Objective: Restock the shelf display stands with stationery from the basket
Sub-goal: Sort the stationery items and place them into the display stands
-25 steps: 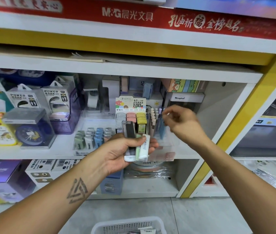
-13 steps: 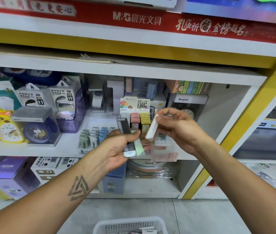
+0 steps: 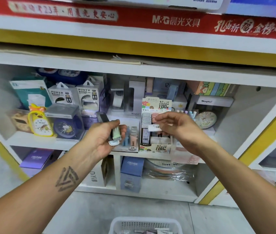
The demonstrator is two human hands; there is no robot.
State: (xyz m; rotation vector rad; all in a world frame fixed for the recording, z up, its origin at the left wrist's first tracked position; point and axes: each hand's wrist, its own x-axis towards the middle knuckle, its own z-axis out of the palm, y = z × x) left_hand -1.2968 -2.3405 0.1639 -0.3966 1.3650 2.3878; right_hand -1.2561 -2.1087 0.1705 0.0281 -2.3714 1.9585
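Landmark: the cardboard lead-refill display stand (image 3: 155,141) printed "0.7 HB 100", standing on the white middle shelf (image 3: 32,141).

Left of the stand, our left hand (image 3: 103,139) is curled round a small bundle of slim lead cases, one black (image 3: 102,117), one pale green (image 3: 116,132), one white (image 3: 113,143), their long axes running up and away from us.

Directly before the stand's upper rows, our right hand (image 3: 179,127) pinches one white lead case (image 3: 155,128) between thumb and fingertips, its long axis lying crosswise.

We judge that the case must be turned end-down to drop into the stand's open front compartment, just below it; the right hand is nearer.

Below the stand, at the frame's bottom edge, the white plastic mesh basket (image 3: 117,224) holds further stock.
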